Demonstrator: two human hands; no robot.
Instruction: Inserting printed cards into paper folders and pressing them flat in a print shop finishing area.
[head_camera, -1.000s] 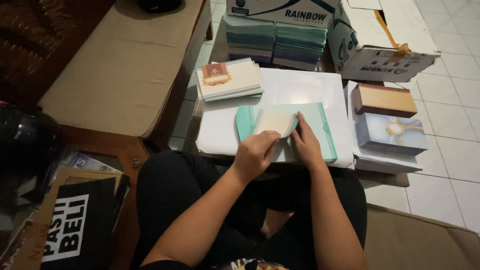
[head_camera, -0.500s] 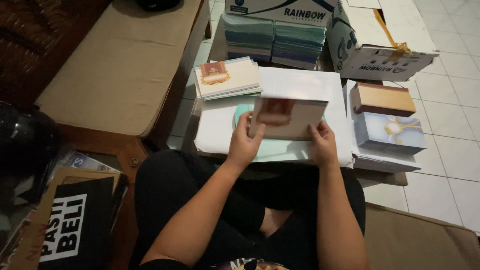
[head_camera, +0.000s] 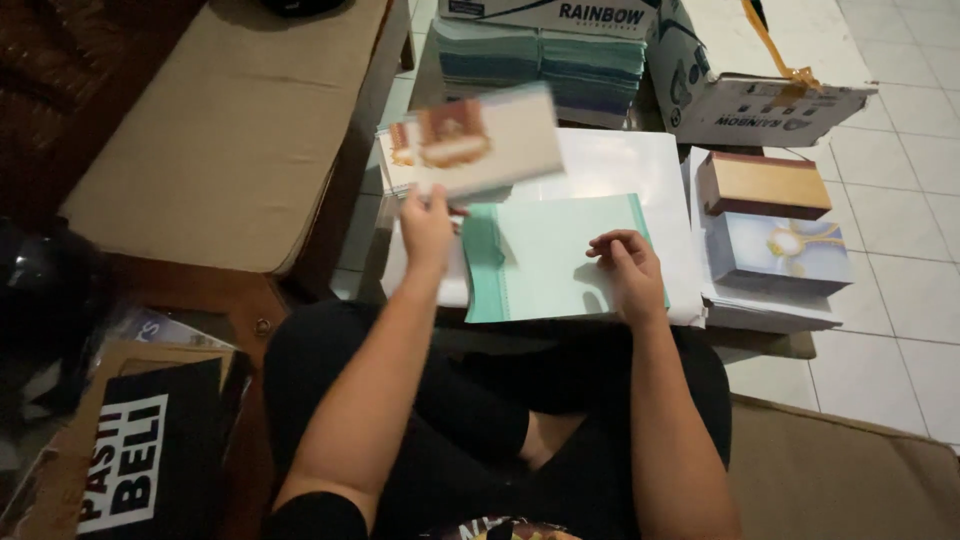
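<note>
My left hand (head_camera: 428, 228) holds a cream card with a brown and orange picture (head_camera: 480, 140), lifted and blurred above a stack of like cards (head_camera: 398, 175) at the left of the white board (head_camera: 620, 165). My right hand (head_camera: 628, 268) rests with curled fingers on a pale green sheet stack (head_camera: 545, 260) that lies on the board in front of me. Nothing is gripped by the right hand.
Stacks of green and blue paper (head_camera: 540, 60) stand at the back, with a white carton (head_camera: 760, 95) to their right. A brown box (head_camera: 762, 185) and a blue-grey printed stack (head_camera: 775, 255) sit right. A beige cushion (head_camera: 220, 130) and dark bag (head_camera: 130, 460) are left.
The card was held by both hands over the green sheets; now my left hand carries it left toward the card stack, and my right hand has dropped onto the green sheets.
</note>
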